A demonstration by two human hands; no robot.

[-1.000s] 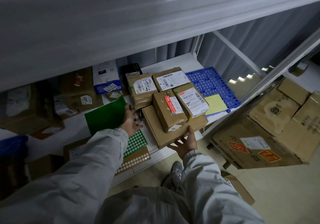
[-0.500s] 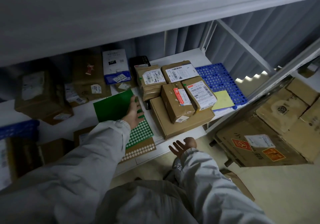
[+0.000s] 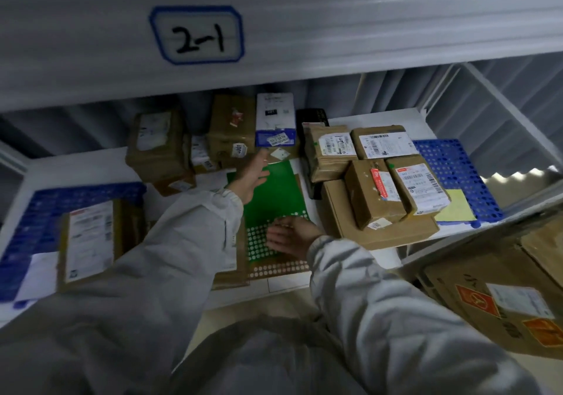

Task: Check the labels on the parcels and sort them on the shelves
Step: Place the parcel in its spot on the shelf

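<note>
Shelf marked "2-1" (image 3: 196,33), white board (image 3: 76,172).
Green perforated flat parcel (image 3: 274,199): centre, long axis front-to-back, toward front edge.
Right hand (image 3: 289,236): fingers flat on near end, gripping nothing.
Left hand (image 3: 251,175): open, over far-left corner, nearer the rear boxes.

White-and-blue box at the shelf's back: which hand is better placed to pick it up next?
Probably the left hand: open, reaching just below the white-and-blue box. The right hand lies nearer the shelf's front.
</note>
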